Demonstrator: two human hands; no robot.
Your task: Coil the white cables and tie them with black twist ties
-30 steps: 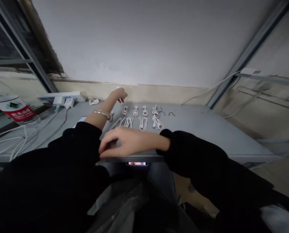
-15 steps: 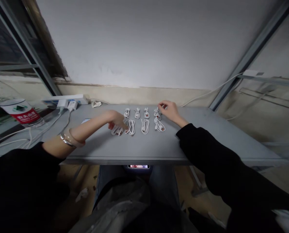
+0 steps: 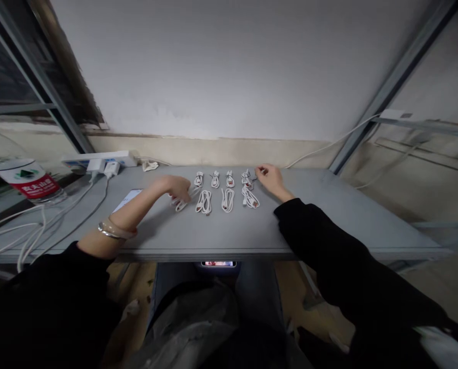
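White charging cables lie coiled on a grey table (image 3: 213, 233) in two rows. My left hand (image 3: 178, 188) is shut on the leftmost front coil (image 3: 182, 205), with a strand running up towards the back row. The other front coils (image 3: 204, 202) stand to its right. My right hand (image 3: 271, 178) hovers at the far right of the rows, just beside the last back-row bundle (image 3: 246, 179). A thin dark wire (image 3: 255, 179) shows by its fingertips. Whether that hand holds anything is hidden.
A white power strip (image 3: 98, 160) with plugged adapters stands at the back left, and loose white cords run from it over the table's left side. A water bottle (image 3: 25, 177) sits at far left. A phone (image 3: 127, 200) lies under my left forearm.
My left hand has come from the back of the table to the leftmost front coil, which has shifted left. My right hand has moved from the table's front edge to the rows' far right.
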